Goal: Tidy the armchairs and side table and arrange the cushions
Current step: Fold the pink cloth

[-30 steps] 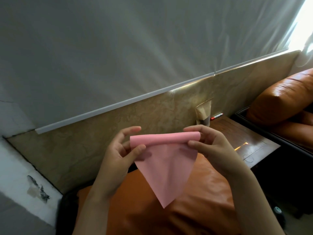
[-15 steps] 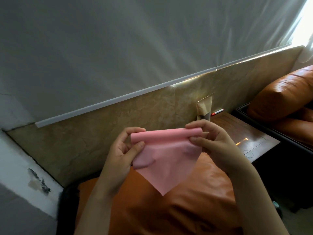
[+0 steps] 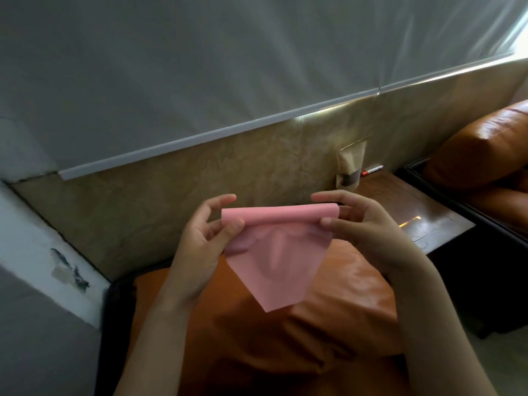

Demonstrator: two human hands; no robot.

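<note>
Pink sheet [image 3: 274, 252], top edge rolled over, lower part hanging to a point, held in the air above the orange armchair [image 3: 328, 324]. Left hand [image 3: 200, 244] pinches the roll's left end, right hand [image 3: 368, 232] pinches its right end.

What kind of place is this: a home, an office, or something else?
Probably a lounge or sitting room; home or hotel, I cannot tell. A near armchair and a far armchair, both orange leather, flank a dark wooden side table, and a grey curtain hangs behind them.
</note>
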